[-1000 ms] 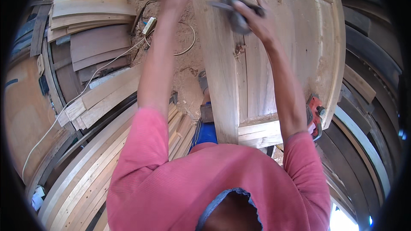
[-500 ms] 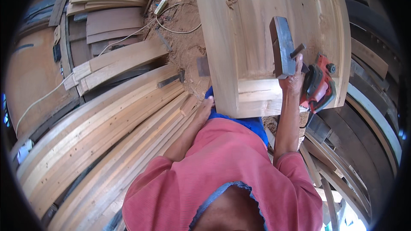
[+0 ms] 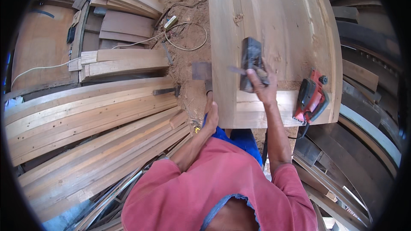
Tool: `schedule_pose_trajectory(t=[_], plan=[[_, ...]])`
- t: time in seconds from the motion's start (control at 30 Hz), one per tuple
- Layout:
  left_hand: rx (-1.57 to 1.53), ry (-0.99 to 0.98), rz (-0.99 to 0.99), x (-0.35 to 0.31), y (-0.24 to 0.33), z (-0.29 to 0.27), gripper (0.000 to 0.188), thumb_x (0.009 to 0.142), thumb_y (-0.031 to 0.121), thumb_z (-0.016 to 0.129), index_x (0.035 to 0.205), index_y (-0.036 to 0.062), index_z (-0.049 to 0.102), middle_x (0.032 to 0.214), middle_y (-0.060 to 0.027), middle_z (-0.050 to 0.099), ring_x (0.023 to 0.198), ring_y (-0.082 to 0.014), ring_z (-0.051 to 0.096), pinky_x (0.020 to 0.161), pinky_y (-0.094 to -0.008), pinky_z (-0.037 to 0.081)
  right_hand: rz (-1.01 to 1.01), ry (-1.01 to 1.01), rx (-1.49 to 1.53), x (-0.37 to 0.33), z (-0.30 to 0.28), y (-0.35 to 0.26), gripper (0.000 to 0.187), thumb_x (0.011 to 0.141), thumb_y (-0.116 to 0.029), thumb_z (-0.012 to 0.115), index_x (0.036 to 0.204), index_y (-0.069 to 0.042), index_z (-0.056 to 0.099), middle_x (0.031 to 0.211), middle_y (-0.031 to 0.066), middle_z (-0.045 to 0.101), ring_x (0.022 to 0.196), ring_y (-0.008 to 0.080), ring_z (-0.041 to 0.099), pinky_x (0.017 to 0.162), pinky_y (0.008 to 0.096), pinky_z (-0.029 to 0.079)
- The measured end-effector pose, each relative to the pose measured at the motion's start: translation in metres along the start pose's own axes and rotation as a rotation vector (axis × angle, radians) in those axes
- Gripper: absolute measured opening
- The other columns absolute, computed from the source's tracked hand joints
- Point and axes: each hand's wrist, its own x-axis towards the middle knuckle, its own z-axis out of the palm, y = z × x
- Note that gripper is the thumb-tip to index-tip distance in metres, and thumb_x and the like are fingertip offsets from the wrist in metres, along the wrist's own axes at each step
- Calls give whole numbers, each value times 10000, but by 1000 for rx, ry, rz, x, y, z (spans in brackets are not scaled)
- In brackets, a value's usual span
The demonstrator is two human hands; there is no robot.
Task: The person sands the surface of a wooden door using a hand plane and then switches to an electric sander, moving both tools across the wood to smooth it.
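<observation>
My right hand [image 3: 263, 86] grips a dark hand plane [image 3: 251, 55], a long block with a cross handle, blurred by motion. It is over the lower left part of a pale wooden panelled door [image 3: 287, 30]; whether the plane touches the wood is not clear. My left hand [image 3: 211, 119] is beside the door's near left edge, close to my blue-clad leg, fingers stretched out, with no tool visible in it. Just beyond it is a flat grey plate [image 3: 201, 71] at the door's edge. A red and black electric planer [image 3: 311, 98] rests at the door's near right.
Long stacked planks [image 3: 85, 115] fill the left side, with shorter boards [image 3: 124, 64] behind them. On the sandy floor lie a looped cable [image 3: 186, 49] and a pale power strip [image 3: 170, 22]. Dark boards [image 3: 364, 77] are stacked along the right.
The hand plane has moved left across the door in my right hand, away from the electric planer, and tilted differently. My left hand sits slightly lower in view. The view has shifted.
</observation>
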Motion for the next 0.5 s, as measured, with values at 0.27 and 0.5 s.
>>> schedule_pose_trajectory(t=[0.27, 0.5], plan=[[592, 427, -53, 64, 70, -58, 913, 937, 509, 637, 1542, -86, 301, 1556, -325, 353, 1458, -436, 336, 1241, -505, 196, -235, -301, -726, -53, 81, 53, 998, 783, -606, 788, 1502, 12, 478, 1004, 131, 694, 799, 325, 657, 761, 550, 385], [921, 115, 556, 200, 127, 14, 716, 773, 347, 780, 1423, 124, 578, 1637, -358, 210, 1474, -563, 239, 1202, -648, 233, -169, -294, -798, -22, 115, 88, 881, 813, -542, 750, 1471, -6, 513, 1120, 134, 664, 1051, 307, 603, 859, 529, 371]])
